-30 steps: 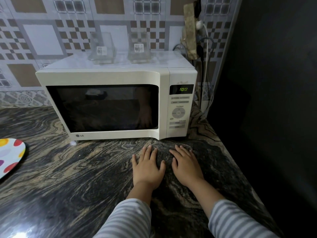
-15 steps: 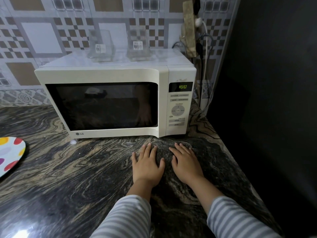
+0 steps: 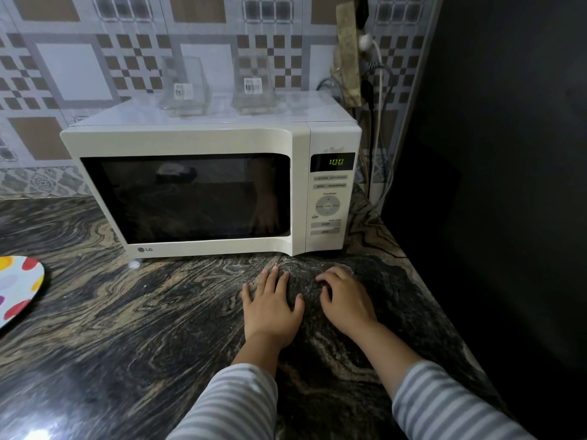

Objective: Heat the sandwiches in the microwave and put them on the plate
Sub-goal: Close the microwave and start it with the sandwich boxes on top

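A white microwave [image 3: 203, 139] stands on the dark marble counter [image 3: 127, 328] with its door closed and its display [image 3: 335, 161] reading 1:00. The inside is dark and no sandwich can be made out. My left hand [image 3: 270, 308] lies flat on the counter just in front of the microwave, fingers straight. My right hand [image 3: 346, 300] rests beside it with its fingers slightly curled, holding nothing. A white plate with coloured dots [image 3: 16, 287] lies at the left edge, partly cut off.
Two clear glass containers [image 3: 185, 88] [image 3: 254, 87] stand on top of the microwave. Cables and a plug [image 3: 370, 77] hang behind its right side. A dark wall [image 3: 492, 185] borders the counter on the right. The tiled wall is behind.
The fingers of my right hand have curled slightly from lying flat. The view has shifted a little. My left hand has stayed where it was.
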`<state>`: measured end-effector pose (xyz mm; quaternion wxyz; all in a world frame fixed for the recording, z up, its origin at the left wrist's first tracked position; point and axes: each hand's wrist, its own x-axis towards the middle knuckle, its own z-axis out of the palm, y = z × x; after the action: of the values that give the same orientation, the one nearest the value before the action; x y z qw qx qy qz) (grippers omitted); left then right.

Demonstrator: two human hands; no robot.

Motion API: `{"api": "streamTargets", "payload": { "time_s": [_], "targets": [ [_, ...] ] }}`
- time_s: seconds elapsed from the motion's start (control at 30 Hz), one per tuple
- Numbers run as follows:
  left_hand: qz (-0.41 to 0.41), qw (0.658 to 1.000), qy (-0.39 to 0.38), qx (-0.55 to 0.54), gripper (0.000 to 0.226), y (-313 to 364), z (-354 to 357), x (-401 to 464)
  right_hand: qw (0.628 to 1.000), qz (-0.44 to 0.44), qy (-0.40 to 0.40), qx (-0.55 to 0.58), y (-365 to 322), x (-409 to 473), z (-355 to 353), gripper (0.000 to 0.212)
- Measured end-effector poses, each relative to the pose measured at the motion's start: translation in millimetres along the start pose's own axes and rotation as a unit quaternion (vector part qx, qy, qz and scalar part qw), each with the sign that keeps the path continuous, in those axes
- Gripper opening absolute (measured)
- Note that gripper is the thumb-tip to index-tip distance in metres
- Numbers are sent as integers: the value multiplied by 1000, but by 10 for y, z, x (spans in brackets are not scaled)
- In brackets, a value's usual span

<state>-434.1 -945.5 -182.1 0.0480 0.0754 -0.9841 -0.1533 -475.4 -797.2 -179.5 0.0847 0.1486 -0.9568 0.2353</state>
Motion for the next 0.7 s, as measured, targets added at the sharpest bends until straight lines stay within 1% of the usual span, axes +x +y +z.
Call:
{"api": "streamTargets", "payload": {
  "time_s": [0.03, 0.07, 0.13, 0.17, 0.23, 0.53, 0.7],
  "targets": [
    [1, 1000, 0, 1, 63, -1, 1, 0, 1000, 7, 25, 3, -4, 33, -32, 31],
    [1, 1000, 0, 2, 63, -1, 1, -2, 999, 14, 51, -1, -12, 70, -65, 34],
    [1, 1000, 2, 2, 62, 0, -2, -6, 996, 30, 84, -11, -38, 171, -132, 49],
    [1, 1000, 2, 1, 62, 1, -5, -8, 996, 36, 86, -13, -55, 222, -162, 56],
    [1, 1000, 2, 2, 62, 2, -8, -12, 996, 41, 79, -17, -90, 305, -202, 62],
    [0, 1000, 1, 0, 63, 10, -5, -1, 992, 37, 97, -77, -133, 379, -181, 66],
    [-3, 1000, 4, -4, 63, 15, -9, -4, 991, 48, 99, -82, -169, 373, -147, 65]
  ]
}}
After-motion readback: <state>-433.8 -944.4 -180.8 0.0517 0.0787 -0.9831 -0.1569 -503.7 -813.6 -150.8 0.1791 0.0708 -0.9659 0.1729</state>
